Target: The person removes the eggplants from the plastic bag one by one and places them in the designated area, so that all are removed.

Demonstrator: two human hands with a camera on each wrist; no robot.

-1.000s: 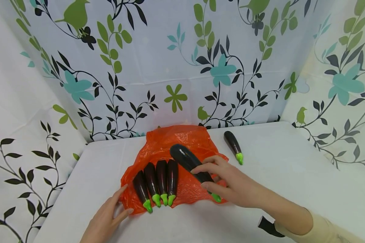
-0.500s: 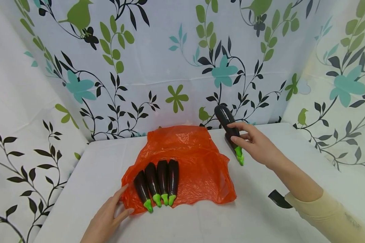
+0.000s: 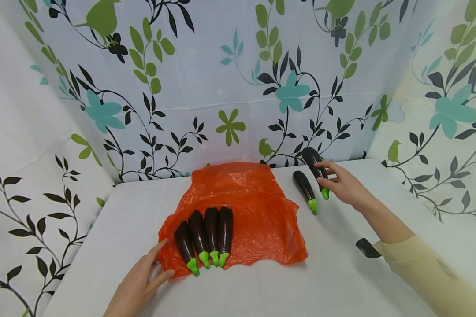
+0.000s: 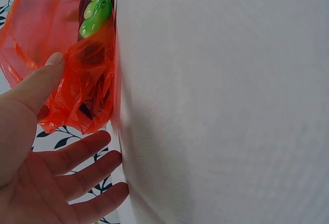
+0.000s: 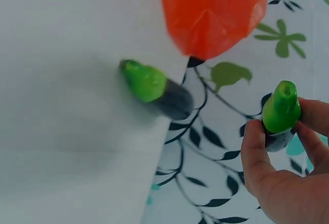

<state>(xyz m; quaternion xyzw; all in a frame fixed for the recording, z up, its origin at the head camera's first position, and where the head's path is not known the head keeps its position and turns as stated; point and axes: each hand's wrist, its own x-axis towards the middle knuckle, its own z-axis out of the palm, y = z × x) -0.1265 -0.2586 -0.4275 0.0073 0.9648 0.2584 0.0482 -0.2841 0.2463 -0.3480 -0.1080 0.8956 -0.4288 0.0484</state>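
One partly hidden eggplant (image 3: 313, 160) pinched by right hand (image 3: 343, 185), left hand (image 3: 136, 281) relaxed, bag (image 3: 262, 233) contact unclear

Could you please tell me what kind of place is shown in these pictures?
Probably a staged indoor filming corner: a white table, patterned cloth hung on three sides of it, and four glossy, artificial-looking eggplants on an orange-red plastic bag.

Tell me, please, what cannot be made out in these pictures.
Head view: part of the held glossy, dark, elongated eggplant with a green stem, behind the right hand.
Left wrist view: most of the four dark purple eggplants, cut off by the top edge or covered by the crinkled red plastic bag.
Right wrist view: surface detail of the lone dark, green-stemmed eggplant on the white table, blurred.
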